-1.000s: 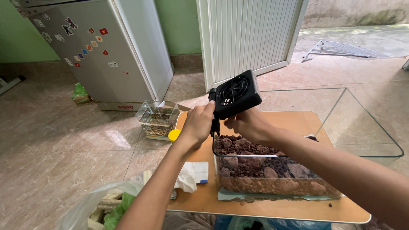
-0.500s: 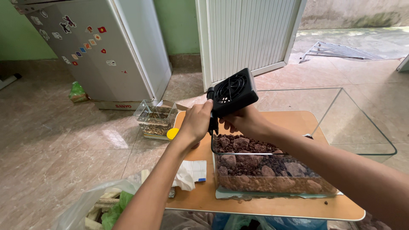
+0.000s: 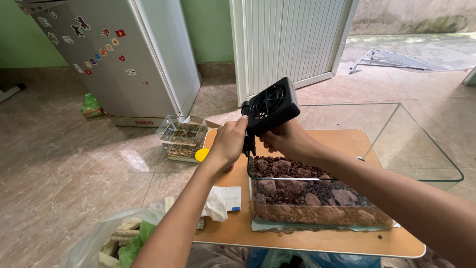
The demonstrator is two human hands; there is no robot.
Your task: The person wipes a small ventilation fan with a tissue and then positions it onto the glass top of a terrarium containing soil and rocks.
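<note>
Fan (image 3: 271, 103) in both our hands: a small black square fan held above the near end of the glass tank (image 3: 317, 198) of reddish stones. Our left hand (image 3: 229, 144) grips its clamp at the lower left; our right hand (image 3: 285, 140) closes beneath the housing. Its grille faces us, tilted up-left, the long axis rising rightward.

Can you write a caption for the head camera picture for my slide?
Both hands, left hand and right hand, hold a small black fan above a glass tank of reddish rocks.
</note>
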